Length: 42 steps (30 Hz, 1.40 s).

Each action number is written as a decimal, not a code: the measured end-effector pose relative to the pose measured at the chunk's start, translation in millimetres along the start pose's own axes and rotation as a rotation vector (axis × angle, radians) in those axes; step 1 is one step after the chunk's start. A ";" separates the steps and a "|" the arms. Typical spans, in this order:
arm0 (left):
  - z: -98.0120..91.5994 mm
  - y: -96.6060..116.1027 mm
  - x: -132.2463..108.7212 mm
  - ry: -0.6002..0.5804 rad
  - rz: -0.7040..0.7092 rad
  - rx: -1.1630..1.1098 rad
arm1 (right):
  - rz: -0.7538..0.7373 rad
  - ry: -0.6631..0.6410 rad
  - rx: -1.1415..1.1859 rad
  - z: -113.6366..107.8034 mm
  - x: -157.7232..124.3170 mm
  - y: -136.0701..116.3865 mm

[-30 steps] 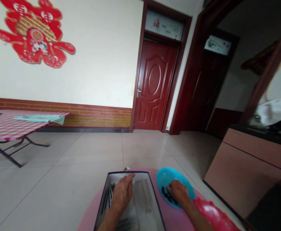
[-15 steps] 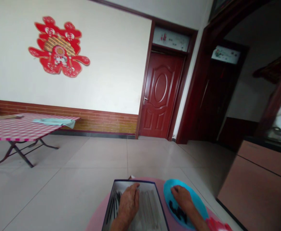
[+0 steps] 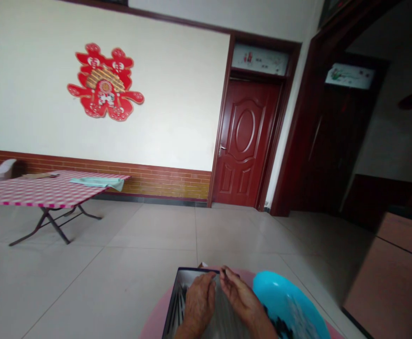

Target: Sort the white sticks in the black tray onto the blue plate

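Note:
My left hand [image 3: 199, 301] hovers over a shallow dark-rimmed box [image 3: 191, 270], its fingers bent and drawn together. Close on its right, also above the box, my right hand [image 3: 243, 301] has its fingers pressed together, the fingertips near those of the left. Whatever either hand pinches is too small or hidden to name. Slim dark and silvery sticks [image 3: 180, 303] lie along the box's left side; pale translucent rods [image 3: 222, 322] fill its middle. A blue basin [image 3: 274, 281] to the right contains small black pieces [image 3: 282, 328] and blurred clear pieces [image 3: 300, 313].
Box and basin rest on a round pink tabletop [image 3: 155, 320]. A folding table [image 3: 46, 190] with a checked cover and a pale green cloth [image 3: 98, 181] stands at the far left. At right is a brownish cabinet [image 3: 389, 278]. A red door [image 3: 243, 141] is behind.
My right hand has moved left from above the basin to beside my left hand over the box. My left hand stays over the box. The whole view has shifted slightly.

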<state>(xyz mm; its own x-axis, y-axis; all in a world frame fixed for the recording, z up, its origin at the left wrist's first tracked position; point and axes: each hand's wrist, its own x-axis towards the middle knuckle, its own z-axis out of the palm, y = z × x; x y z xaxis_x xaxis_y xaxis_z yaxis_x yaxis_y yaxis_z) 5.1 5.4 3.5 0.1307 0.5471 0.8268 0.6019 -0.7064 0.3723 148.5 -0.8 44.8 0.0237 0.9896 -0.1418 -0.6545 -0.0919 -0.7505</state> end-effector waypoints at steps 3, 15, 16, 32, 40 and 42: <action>-0.9 2.4 1.4 -0.002 -0.013 -0.009 | 0.026 -0.008 0.046 -3.7 -4.3 7.2; -7.2 8.9 9.5 -0.118 -0.032 0.084 | -0.088 0.087 -0.181 3.9 -15.6 15.4; -7.6 9.7 9.7 -0.137 -0.036 0.077 | -0.096 0.091 -0.201 3.0 -14.6 16.0; -7.4 10.4 6.5 -0.162 -0.041 0.135 | -0.196 0.100 -0.495 3.9 -15.3 17.0; 2.5 -0.7 -2.4 -0.075 -0.094 0.078 | -0.319 0.055 -0.775 10.7 -18.7 7.4; 2.1 -0.7 -2.4 -0.057 -0.080 0.066 | -0.294 0.071 -0.763 10.9 -20.1 6.2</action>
<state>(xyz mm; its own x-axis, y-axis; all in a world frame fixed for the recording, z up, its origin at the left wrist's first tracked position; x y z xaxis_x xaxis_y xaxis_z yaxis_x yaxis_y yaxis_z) 6.0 5.5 0.4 0.1241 0.6265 0.7695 0.6628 -0.6294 0.4056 135.8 -20.1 50.0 0.1789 0.9779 0.1081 0.0789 0.0952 -0.9923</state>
